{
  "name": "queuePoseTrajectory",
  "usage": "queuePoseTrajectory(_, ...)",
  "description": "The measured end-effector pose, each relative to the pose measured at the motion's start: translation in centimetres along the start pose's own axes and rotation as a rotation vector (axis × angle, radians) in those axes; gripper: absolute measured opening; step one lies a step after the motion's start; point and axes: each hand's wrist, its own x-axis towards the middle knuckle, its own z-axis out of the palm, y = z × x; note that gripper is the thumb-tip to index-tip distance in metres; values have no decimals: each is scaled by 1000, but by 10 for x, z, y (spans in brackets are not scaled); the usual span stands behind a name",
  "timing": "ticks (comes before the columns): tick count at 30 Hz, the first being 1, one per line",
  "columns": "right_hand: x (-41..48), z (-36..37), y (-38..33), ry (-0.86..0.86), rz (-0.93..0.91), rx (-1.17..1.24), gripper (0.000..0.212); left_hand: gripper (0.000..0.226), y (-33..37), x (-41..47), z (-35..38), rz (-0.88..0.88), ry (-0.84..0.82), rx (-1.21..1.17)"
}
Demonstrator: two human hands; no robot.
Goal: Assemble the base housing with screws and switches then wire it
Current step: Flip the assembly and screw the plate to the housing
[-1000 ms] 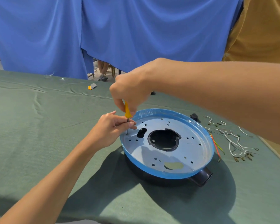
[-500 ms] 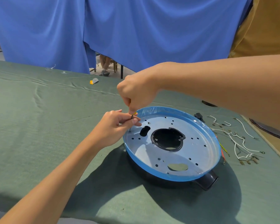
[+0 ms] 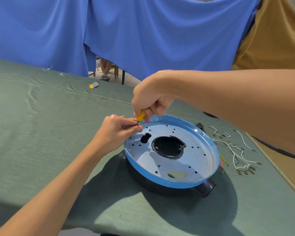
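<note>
From the head camera, a round base housing [image 3: 199, 160], a black plastic shell topped by a pale perforated metal plate with a blue film-covered rim, sits on a table [image 3: 41, 133] draped in green cloth, right of centre. A dark stubby tube sticks out at its near right side.

The right hand [image 3: 150, 101] hangs over the housing's far left rim, its grip curled tight round a small screwdriver with a yellow plastic handle [image 3: 140, 116], held nearly upright. The left hand [image 3: 117, 132] reaches in from the left. Its grip is pressed together, thumb and fingertips pinching the screwdriver's thin metal shaft just above the plate's left edge.

A tangle of white wires with metal terminals [image 3: 237, 150] lies on the cloth just right of the housing, with a red wire [image 3: 221, 163] against the rim. A small black plastic part [image 3: 200, 125] lies beyond the far rim. A little yellow and grey piece [image 3: 94, 85] rests well apart, near the table's far edge. Blue fabric curtains [image 3: 143, 31] hang behind.
</note>
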Motion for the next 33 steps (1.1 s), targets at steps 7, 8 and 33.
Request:
queuePoseTrajectory(7,-2,-1,-4,-74,80,48,37,9,-1,1,-1,-5,-7,-43)
queuePoseTrajectory(8,0,-2,-5,-78,88,48,37,10,-1,1,-1,8,-17,-21)
queuePoseTrajectory(33,7,0,-15,243,-514,-809,44,11,-7,0,-4,-46,-61,-69)
